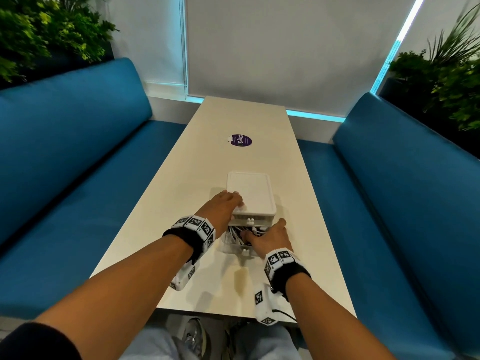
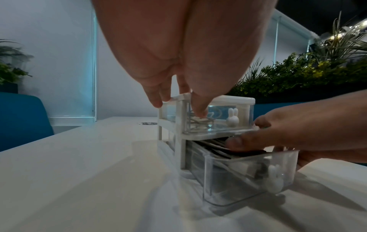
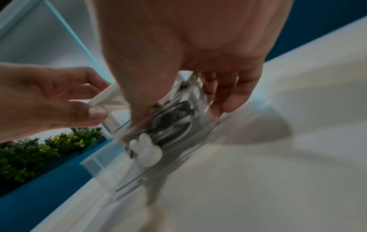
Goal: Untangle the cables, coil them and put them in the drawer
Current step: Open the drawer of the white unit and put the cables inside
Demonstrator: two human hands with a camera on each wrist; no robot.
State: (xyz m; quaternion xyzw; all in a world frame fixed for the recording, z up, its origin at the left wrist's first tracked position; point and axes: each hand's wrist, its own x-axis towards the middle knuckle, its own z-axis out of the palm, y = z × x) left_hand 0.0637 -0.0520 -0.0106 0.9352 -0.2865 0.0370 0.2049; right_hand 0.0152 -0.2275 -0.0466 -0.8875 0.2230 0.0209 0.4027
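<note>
A small white drawer unit (image 1: 249,193) stands on the pale table (image 1: 181,203). My left hand (image 1: 228,201) grips its front left top corner (image 2: 178,98), thumb on the closed upper drawer (image 2: 222,116), which holds a coiled cable. The clear lower drawer (image 1: 233,249) is pulled out toward me, with its rabbit-shaped knob (image 2: 275,180) in front. Black and white cables (image 1: 235,236) lie inside it. My right hand (image 1: 270,236) straddles that drawer's right wall: thumb on the cables (image 3: 174,116), fingers (image 3: 230,103) outside.
A round purple sticker (image 1: 241,140) lies farther up the table. Blue benches (image 1: 65,152) (image 1: 415,178) run along both long sides, with plants (image 1: 39,35) behind them. The near table edge (image 1: 233,311) is just above my knees.
</note>
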